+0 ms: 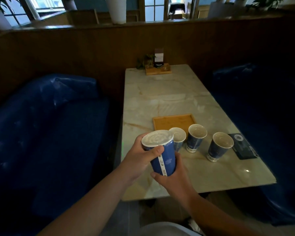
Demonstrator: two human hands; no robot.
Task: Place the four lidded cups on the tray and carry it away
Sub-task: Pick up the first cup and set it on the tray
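Both hands closed on one cup (162,153), left hand (140,157) near the lid, right hand (170,176) under the base, steadying it; three cups (195,140) stood on the bench (160,94) beside the empty tray (172,120).

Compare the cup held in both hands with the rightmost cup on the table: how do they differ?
The held cup is lifted clear of the table, gripped by the left hand and right hand; the rightmost cup stands on it untouched. The held cup shows a white seam strip; the rightmost shows none. Both are blue, white-lidded, off the tray.
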